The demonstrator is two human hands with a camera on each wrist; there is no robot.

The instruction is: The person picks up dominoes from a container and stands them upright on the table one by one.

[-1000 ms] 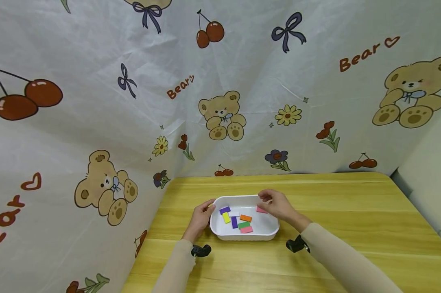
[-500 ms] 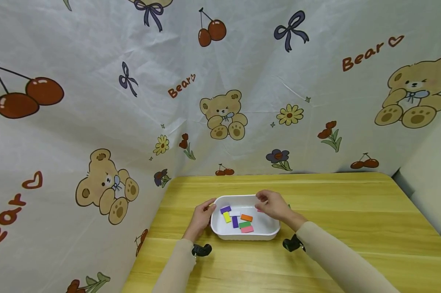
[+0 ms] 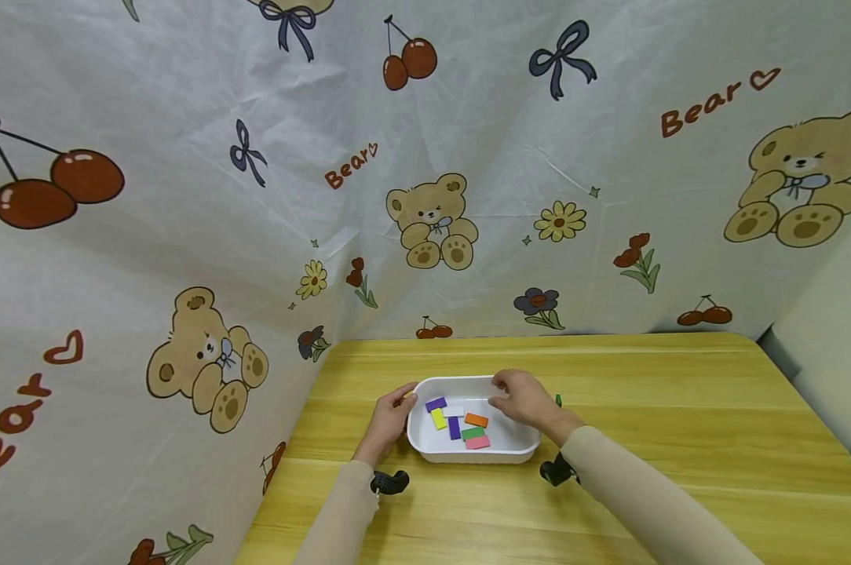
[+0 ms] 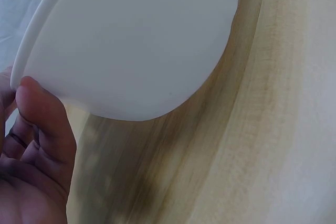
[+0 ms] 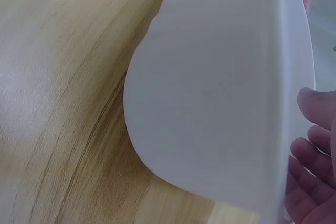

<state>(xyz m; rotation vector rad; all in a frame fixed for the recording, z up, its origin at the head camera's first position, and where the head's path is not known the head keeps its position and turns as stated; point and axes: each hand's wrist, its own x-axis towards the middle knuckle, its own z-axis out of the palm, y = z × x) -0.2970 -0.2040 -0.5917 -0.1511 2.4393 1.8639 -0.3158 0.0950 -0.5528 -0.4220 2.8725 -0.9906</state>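
Observation:
A white plastic tray (image 3: pixel 429 451) with raised walls stands on the table. My left hand (image 3: pixel 386 424) grips its left rim, thumb inside and fingers outside; the left wrist view shows the hand (image 4: pixel 42 140) pinching this rim. Over the tray's right part is my right hand (image 3: pixel 527 400), fingers bent and pointing down inside. The right wrist view shows its thumb (image 5: pixel 317 107) and curled fingers by the wall; what lies under them is hidden. Small flat blocks lie left and centre: purple (image 3: pixel 454 428), yellow (image 3: pixel 437 418), white (image 3: pixel 454 412), orange (image 3: pixel 476 421), green (image 3: pixel 472 433) and pink (image 3: pixel 477 443).
The wood-grain table (image 3: pixel 651 424) extends to the right and in front of the tray. Behind and to the left hangs a white cloth (image 3: pixel 468 141) printed with bears. A small green thing (image 3: pixel 558 400) shows just beyond the right wrist.
My right hand has shifted slightly left and lower over the tray. The pink block under it, seen earlier, is now hidden. My left hand keeps its grip on the rim.

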